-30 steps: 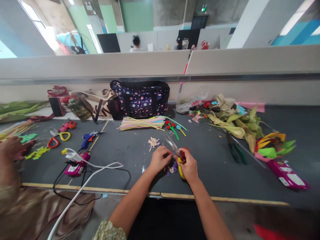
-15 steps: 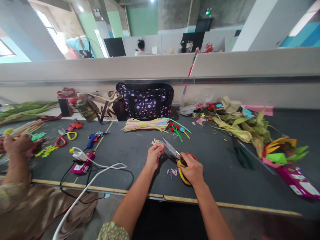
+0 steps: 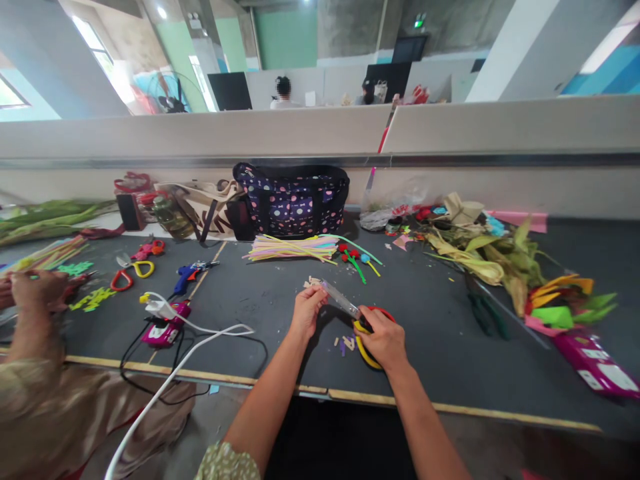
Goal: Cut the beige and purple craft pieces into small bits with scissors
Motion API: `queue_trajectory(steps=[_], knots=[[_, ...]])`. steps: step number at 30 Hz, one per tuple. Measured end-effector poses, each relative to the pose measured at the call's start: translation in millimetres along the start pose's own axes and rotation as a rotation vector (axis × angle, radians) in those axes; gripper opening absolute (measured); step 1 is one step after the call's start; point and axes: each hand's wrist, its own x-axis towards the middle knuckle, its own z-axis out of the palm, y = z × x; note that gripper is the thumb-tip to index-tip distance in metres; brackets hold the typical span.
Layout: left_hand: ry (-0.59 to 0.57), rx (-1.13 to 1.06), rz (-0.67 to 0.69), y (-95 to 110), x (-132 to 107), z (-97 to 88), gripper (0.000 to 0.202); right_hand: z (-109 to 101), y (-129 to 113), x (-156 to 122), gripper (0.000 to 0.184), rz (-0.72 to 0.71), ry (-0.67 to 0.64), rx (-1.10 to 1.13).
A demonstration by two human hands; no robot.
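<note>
My right hand (image 3: 383,339) is closed on the red and yellow handles of a pair of scissors (image 3: 350,310), whose blades point up and left and now look closed. My left hand (image 3: 307,310) pinches something small at the blade tips; I cannot make out what it is. Small beige and purple cut scraps (image 3: 346,344) lie on the dark table (image 3: 430,347) between my hands, and more beige scraps (image 3: 313,282) lie just beyond my left hand.
A bundle of pastel sticks (image 3: 293,247) and a spotted bag (image 3: 293,200) lie behind. Dried leaves and coloured foam pieces (image 3: 500,260) crowd the right, near a pink glue gun (image 3: 595,370). Another glue gun (image 3: 163,330), cables and scissors (image 3: 127,273) lie left, by a co-worker's hand (image 3: 37,290).
The scissor blades, open half a second ago, have come together. My left hand has moved up from the scraps to the blade tips.
</note>
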Motion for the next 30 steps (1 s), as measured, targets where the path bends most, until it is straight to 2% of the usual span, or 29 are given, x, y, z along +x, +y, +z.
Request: queue_trajectory(steps=[30], knots=[[0.011,-0.027,-0.045,2.7,-2.8,3.1,0.018,-1.2,-0.3,-2.6,0.023,0.026,-0.07,0.086]])
